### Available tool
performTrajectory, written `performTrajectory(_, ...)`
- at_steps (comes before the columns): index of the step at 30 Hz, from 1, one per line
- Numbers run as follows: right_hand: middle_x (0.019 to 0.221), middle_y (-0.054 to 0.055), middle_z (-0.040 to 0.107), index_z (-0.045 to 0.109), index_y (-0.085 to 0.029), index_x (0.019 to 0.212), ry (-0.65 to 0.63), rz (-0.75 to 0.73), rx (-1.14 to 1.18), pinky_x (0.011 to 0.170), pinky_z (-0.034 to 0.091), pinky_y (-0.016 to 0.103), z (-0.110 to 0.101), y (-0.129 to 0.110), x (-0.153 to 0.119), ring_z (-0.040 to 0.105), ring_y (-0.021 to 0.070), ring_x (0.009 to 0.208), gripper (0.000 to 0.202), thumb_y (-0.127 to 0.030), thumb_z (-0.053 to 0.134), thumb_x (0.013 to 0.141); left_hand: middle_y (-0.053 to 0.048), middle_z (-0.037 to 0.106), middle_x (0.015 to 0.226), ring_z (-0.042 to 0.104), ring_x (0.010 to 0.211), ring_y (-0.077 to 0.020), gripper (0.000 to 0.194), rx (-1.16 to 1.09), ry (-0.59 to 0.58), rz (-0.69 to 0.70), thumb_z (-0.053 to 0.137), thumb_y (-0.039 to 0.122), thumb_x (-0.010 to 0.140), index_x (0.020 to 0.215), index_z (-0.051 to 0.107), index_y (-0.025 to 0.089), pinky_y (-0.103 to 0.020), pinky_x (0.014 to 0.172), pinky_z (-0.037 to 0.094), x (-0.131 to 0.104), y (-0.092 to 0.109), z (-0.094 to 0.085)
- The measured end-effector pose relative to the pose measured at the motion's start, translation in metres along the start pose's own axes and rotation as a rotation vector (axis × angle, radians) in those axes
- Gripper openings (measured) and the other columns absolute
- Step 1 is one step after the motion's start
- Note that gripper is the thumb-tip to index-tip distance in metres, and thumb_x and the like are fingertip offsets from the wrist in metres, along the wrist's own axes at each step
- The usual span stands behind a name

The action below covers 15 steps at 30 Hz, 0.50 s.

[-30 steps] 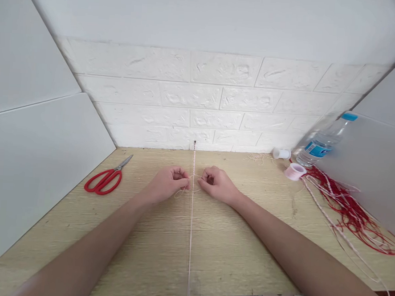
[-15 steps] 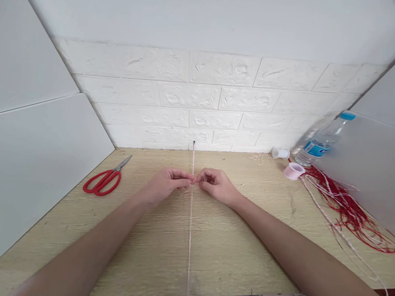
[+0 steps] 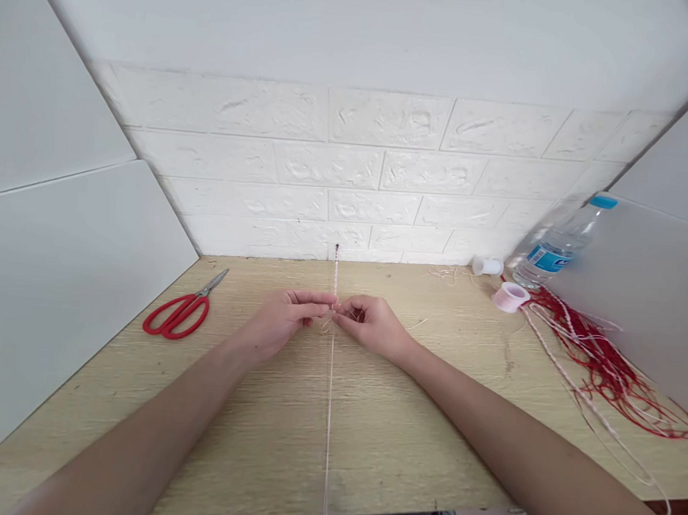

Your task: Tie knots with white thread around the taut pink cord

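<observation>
A pale pink cord (image 3: 329, 412) runs taut from the table's front edge to a dark fixing point low on the wall. Its far stretch is a braided pink-and-white section (image 3: 336, 276). At the near end of this braid my two hands meet. My left hand (image 3: 285, 320) pinches thin pale thread between thumb and fingers, left of the cord. My right hand (image 3: 369, 321) is closed in a pinch on the thread from the right side. A loose thread end (image 3: 417, 324) sticks out past the right hand, and a small thread loop (image 3: 326, 326) hangs under the left fingertips.
Red-handled scissors (image 3: 186, 310) lie at the left. At the right are a pink thread spool (image 3: 510, 297), a white spool (image 3: 487, 266), a water bottle (image 3: 560, 243) and a tangle of red cords (image 3: 610, 375). Thread scraps (image 3: 449, 274) lie by the wall.
The fingertips have shifted slightly around the cord, and the left fingers are straighter. A small thread loop now shows below them. The view has moved a little.
</observation>
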State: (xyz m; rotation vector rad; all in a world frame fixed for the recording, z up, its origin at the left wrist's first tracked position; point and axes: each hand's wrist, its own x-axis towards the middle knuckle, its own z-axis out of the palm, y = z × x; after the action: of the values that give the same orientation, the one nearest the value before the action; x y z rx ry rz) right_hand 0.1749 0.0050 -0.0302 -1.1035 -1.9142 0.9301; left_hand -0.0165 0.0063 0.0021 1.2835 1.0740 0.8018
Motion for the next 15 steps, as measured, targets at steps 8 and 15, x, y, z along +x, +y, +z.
performTrajectory(8, 0.062, -0.004, 0.046, 0.053, -0.017, 0.07, -0.095, 0.031, 0.123, 0.05, 0.03, 0.021, -0.006, -0.001, 0.001, 0.04, 0.0085, 0.055, 0.004, -0.019, 0.053, 0.073, -0.005, 0.069, 0.084, 0.059, 0.079, -0.0154, 0.03, -0.127, 0.045, 0.042, 0.08, 0.029, 0.059, 0.085, 0.073, 0.018, -0.031, 0.077, 0.046, 0.006, -0.008, 0.001)
performTrajectory(15, 0.062, -0.003, 0.045, 0.053, -0.016, 0.07, -0.205, 0.057, 0.17, 0.05, 0.029, 0.021, -0.02, 0.004, 0.003, 0.038, 0.0086, 0.055, 0.006, -0.021, 0.053, 0.073, -0.004, 0.064, 0.08, 0.052, 0.065, -0.0105, 0.03, -0.074, 0.093, 0.015, 0.076, 0.03, 0.061, 0.088, 0.072, 0.017, -0.026, 0.063, 0.044, 0.01, -0.009, -0.004)
